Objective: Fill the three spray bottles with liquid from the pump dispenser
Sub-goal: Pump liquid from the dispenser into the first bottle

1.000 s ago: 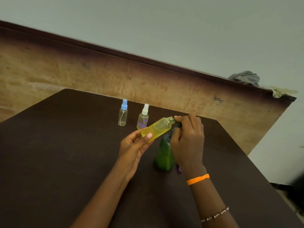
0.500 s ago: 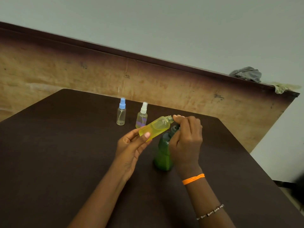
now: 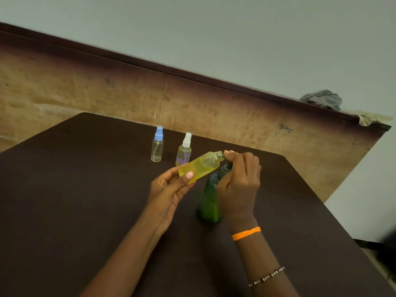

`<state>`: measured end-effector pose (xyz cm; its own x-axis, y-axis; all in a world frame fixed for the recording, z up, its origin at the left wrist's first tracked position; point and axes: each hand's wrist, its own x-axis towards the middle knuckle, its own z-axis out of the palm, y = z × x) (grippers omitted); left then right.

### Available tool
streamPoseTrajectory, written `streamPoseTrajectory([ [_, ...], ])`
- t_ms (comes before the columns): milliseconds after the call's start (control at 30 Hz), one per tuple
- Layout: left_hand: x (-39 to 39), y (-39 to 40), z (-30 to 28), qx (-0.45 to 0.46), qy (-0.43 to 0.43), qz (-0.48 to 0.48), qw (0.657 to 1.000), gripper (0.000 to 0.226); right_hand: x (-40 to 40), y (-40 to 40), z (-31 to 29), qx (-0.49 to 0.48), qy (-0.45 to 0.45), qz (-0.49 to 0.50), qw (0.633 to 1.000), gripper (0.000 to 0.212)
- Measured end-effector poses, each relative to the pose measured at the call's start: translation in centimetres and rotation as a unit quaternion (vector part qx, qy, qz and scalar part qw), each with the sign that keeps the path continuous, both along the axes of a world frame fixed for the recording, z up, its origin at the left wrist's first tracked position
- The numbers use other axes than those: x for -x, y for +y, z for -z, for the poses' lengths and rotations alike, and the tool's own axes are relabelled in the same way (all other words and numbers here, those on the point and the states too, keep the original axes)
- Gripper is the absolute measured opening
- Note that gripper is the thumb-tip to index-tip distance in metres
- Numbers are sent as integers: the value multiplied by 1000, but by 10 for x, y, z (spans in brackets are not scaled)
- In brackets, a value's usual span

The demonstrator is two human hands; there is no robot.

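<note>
Yellow spray bottle (image 3: 200,167) — tilted, open neck up-right — in left hand (image 3: 169,189).

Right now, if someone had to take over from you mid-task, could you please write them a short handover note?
Left hand holds the uncapped yellow bottle, tilted, its open neck at the pump spout.
Right hand is curled over the head of the green pump dispenser, which stands on the table.
Blue-capped bottle and white-capped bottle stand capped at the back. The blue one looks about empty; the white one's level is unclear.
Done: yellow bottle looks largely filled.
Left: finish and cap it; its cap is not visible. Then check the other two.
</note>
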<state>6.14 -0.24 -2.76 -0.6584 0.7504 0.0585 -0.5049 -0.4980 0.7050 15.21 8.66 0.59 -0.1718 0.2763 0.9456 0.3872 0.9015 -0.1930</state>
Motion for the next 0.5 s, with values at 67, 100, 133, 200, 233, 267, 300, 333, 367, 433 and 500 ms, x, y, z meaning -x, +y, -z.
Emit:
streamPoseTrajectory([
  [67,1,0,0,1,-2,0,1000,35,3,0,6,-1,10,8,1000,31],
  [100,0,-1,0,1,-4,1,1000,36,3,0,4,-3,3,10,1000,30],
  [133,-1,-1,0,2,-5,3,1000,37,1,0,0,-5,-8,12,1000,28],
  [200,-1,-2,-1,2,-5,4,1000,40,-3,1,-12,-18,-29,11,999,26],
  [233,0,-2,-1,2,-5,3,1000,40,-5,2,-18,-23,-38,7,999,26],
  [267,0,-1,-2,1,-5,3,1000,39,-6,3,-23,-27,-44,4,999,27],
  [300,0,-1,-2,0,-3,2,1000,37,-6,3,-25,-28,-45,0,999,28],
  [333,0,-1,-2,-1,-3,1,1000,36,-6,3,-24,-28,-42,-3,999,29],
  [367,0,-1,-1,-2,-3,0,1000,35,-6,1,-20,-28,-33,-5,999,29],
  [433,1,0,1,-2,-1,0,1000,36,-4,-2,-4,-29,-3,-1,1000,30],
  [500,1,1,1,0,-2,2,1000,37,-1,-2,5,-22,19,1,1000,31],
])
